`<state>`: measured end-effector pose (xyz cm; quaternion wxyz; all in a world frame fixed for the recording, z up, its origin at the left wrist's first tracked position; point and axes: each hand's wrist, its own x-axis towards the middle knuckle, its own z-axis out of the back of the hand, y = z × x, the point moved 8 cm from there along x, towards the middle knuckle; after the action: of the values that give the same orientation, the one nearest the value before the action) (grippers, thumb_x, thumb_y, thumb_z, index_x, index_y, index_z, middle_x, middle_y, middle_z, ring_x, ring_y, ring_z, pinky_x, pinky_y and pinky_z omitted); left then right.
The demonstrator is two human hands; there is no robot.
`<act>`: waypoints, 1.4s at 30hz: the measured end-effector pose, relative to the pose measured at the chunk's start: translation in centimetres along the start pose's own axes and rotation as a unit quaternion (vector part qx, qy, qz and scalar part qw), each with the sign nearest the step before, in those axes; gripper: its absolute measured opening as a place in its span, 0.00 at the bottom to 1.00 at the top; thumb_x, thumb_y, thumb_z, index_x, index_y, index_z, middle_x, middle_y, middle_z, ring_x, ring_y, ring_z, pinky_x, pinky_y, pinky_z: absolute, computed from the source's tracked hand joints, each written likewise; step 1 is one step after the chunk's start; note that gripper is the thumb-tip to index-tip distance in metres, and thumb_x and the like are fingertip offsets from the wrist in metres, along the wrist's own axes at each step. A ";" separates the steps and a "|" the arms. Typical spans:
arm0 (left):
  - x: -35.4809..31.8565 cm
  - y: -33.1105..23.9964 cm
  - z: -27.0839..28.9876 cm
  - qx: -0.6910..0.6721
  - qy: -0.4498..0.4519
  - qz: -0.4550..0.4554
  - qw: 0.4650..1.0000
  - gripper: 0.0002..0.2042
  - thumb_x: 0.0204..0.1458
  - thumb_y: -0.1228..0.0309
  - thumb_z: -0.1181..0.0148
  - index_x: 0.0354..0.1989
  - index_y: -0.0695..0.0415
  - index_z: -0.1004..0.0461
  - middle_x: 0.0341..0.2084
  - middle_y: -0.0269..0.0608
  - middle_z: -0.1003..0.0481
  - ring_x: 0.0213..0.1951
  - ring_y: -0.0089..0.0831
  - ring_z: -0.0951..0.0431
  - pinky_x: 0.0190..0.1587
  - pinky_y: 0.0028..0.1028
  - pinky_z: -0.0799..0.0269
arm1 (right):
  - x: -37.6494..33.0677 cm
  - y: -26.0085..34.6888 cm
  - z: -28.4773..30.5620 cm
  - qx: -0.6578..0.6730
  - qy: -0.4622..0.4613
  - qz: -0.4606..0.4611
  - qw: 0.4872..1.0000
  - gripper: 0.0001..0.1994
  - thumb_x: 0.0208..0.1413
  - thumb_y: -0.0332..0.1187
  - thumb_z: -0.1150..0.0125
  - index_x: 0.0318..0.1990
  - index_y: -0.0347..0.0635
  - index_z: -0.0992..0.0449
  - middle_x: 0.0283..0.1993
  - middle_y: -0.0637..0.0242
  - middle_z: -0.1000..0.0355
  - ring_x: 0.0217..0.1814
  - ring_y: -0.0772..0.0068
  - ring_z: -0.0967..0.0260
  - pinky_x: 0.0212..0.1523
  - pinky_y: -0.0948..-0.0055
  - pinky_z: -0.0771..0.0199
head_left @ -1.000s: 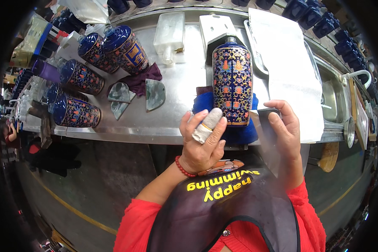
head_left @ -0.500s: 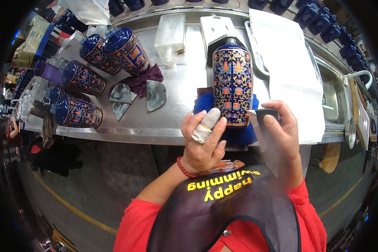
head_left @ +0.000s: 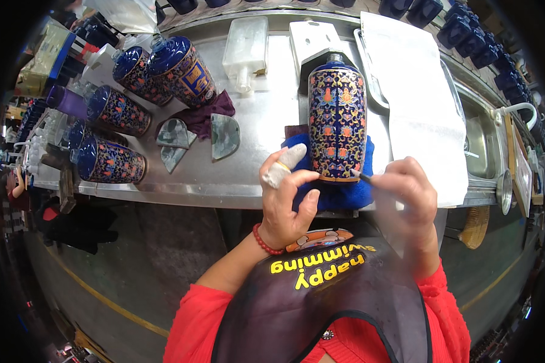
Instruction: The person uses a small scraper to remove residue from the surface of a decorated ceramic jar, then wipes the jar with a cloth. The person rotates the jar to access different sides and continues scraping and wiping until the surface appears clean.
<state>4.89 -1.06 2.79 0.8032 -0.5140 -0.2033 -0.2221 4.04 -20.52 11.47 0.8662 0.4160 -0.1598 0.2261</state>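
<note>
A dark blue bottle (head_left: 338, 124) with a multicoloured floral pattern lies with its neck pointing away, its base close to me on a blue cloth (head_left: 351, 196). My left hand (head_left: 286, 202) is at the bottle's lower left, fingers apart, the index fingertip touching the base edge. A grey wrapping (head_left: 283, 166), held by a yellowish band, covers one of its fingers. My right hand (head_left: 410, 193), partly blurred, is closed on a thin, dark scraper (head_left: 363, 176), seen nearly edge-on, its tip at the bottle's lower right edge.
Several similar bottles (head_left: 114, 160) lean at the left beside a maroon cloth (head_left: 215, 112) and green patterned pieces (head_left: 225, 138). A clear bottle-shaped block (head_left: 245, 51) lies behind. White sheeting (head_left: 421, 109) covers the right side, beside a sink (head_left: 479, 151).
My right hand has turned the scraper from broad side to edge-on and brought its tip to the bottle's base. My left index finger has straightened against the base edge.
</note>
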 end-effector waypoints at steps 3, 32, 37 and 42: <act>0.4 0.8 -0.5 -0.030 0.014 0.047 0.998 0.13 0.57 0.67 0.37 0.47 0.58 0.26 0.58 0.63 0.31 0.65 0.59 0.40 0.68 0.50 0.47 | 0.3 3.5 -1.8 -0.131 0.038 0.154 0.979 0.16 0.39 0.26 0.33 0.40 0.43 0.19 0.35 0.68 0.32 0.32 0.68 0.35 0.36 0.66 0.36; 2.6 1.8 -1.5 -0.103 0.040 0.146 0.983 0.14 0.47 0.72 0.36 0.42 0.60 0.30 0.58 0.66 0.32 0.61 0.56 0.37 0.66 0.49 0.46 | 0.0 2.5 -1.2 -0.137 0.000 0.066 0.988 0.23 0.33 0.17 0.36 0.44 0.40 0.20 0.32 0.66 0.33 0.33 0.64 0.35 0.40 0.63 0.39; 2.8 1.5 -1.6 -0.084 0.041 0.153 0.984 0.16 0.46 0.72 0.36 0.44 0.60 0.31 0.59 0.68 0.34 0.62 0.57 0.37 0.67 0.48 0.47 | -0.1 1.9 -1.0 -0.128 -0.005 0.062 0.990 0.23 0.33 0.16 0.36 0.43 0.40 0.20 0.32 0.66 0.33 0.33 0.63 0.35 0.39 0.63 0.38; 3.0 1.0 -1.5 -0.053 0.041 0.144 0.987 0.16 0.47 0.72 0.36 0.44 0.60 0.31 0.59 0.67 0.34 0.62 0.56 0.38 0.67 0.48 0.48 | -0.3 1.4 -0.8 -0.120 -0.011 0.053 0.991 0.23 0.33 0.16 0.35 0.43 0.39 0.20 0.32 0.65 0.33 0.33 0.63 0.36 0.38 0.64 0.38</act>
<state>8.09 -2.47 3.17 0.8062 -0.5702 -0.0819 -0.1351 3.15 -19.21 11.73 0.8946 0.3026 -0.2172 0.2468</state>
